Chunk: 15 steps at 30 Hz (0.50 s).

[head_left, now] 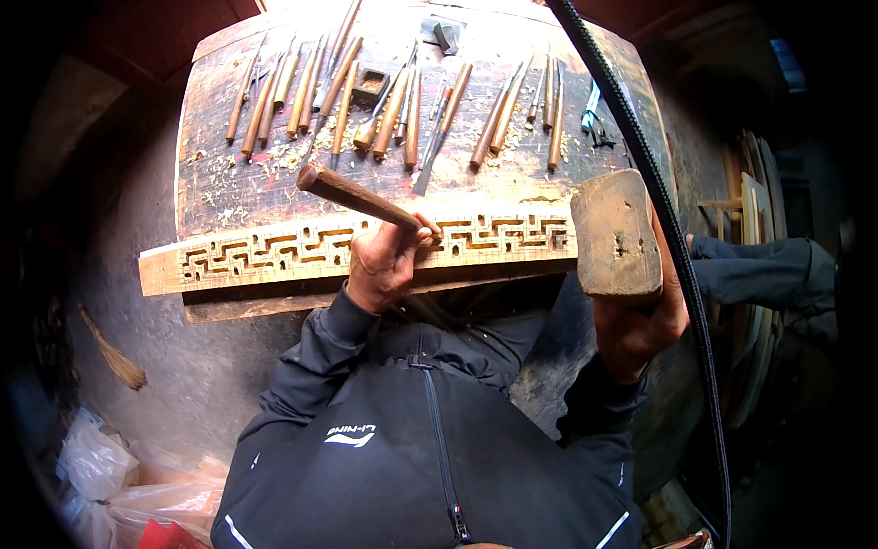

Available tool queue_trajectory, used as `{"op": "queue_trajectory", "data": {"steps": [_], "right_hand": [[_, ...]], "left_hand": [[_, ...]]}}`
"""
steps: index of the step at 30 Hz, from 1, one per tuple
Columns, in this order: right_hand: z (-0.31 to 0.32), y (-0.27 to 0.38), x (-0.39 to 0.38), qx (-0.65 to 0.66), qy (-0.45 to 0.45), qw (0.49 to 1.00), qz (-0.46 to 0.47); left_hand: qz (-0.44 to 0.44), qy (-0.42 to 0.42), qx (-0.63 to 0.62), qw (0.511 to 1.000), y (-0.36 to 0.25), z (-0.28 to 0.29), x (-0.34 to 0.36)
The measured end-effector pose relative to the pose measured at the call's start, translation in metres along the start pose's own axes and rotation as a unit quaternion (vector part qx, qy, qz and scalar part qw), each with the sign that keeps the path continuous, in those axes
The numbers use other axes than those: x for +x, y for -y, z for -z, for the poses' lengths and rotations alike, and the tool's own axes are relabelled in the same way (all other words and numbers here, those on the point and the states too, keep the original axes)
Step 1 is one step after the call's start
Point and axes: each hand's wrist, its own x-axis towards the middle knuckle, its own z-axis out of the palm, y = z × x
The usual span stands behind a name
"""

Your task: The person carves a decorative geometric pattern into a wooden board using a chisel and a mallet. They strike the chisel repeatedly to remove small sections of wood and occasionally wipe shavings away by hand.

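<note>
Two tools we grip at the carved board [302, 263], its long axis left-to-right: left hand [382, 265] closed on a tilted wooden handle [359, 198] over its middle, right hand [637, 331] on a wooden mallet [618, 235] by its right end.

Pale board [311, 253] w/ cut fretwork, lying L-R, wood-handled tool [357, 196] tilted mid-board, worn mallet [618, 235] nr R end
</note>
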Motion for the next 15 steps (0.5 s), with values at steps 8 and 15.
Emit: {"op": "queue_trajectory", "data": {"steps": [8,15], "right_hand": [[-0.009,0.015,0.023,-0.097,-0.001,0.99,0.1],[-0.002,0.015,0.049,-0.02,-0.013,0.984,0.175]], "left_hand": [[0.043,0.061,-0.036,0.997,0.016,-0.003,-0.005],[-0.118,0.05,0.085,0.988,0.009,-0.008,0.001]]}}
